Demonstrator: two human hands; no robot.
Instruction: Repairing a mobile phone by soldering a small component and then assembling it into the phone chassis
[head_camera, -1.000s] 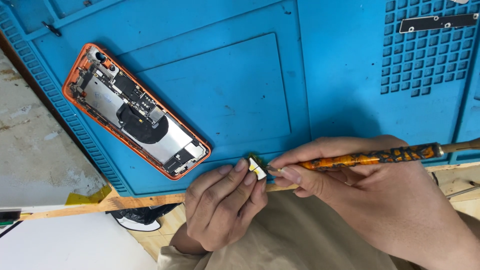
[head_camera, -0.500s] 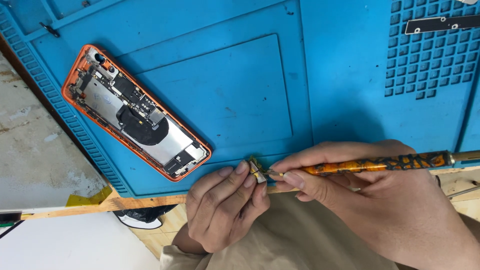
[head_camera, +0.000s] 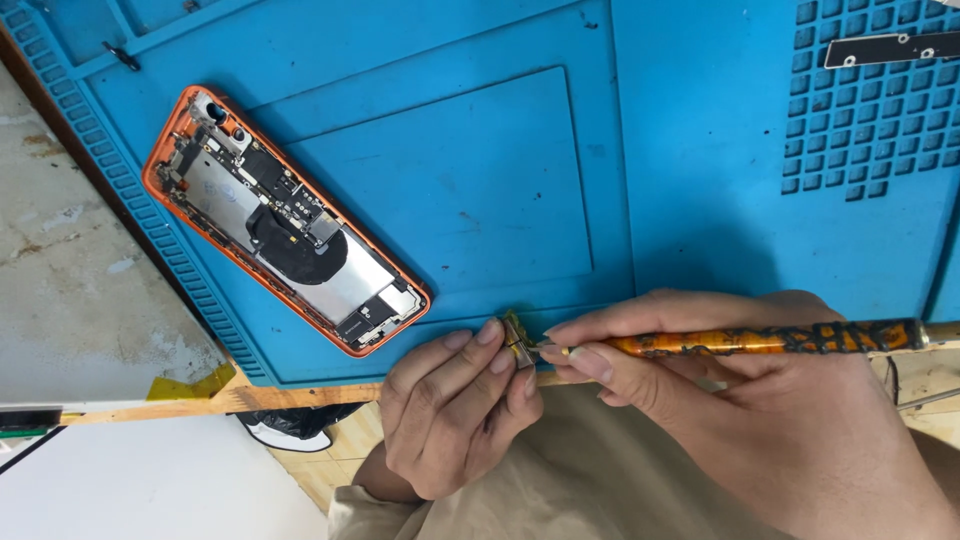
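left hand (head_camera: 455, 410) fingers pinch small part (head_camera: 517, 335) at blue mat (head_camera: 450, 180) near edge | right hand (head_camera: 740, 410) fingers grip orange-black tool (head_camera: 760, 342), tip touching part | opened phone (head_camera: 285, 220) apart, left

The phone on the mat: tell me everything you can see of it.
The phone lies flat on the blue mat, on the mat's left part, set diagonally with its camera end toward the upper left. It is open, with no screen on it: an orange frame rings bare insides, among them silvery metal plates, a dark round coil in the middle and small black boards and connectors. Nothing touches it; both hands work apart from it, at the mat's near edge.
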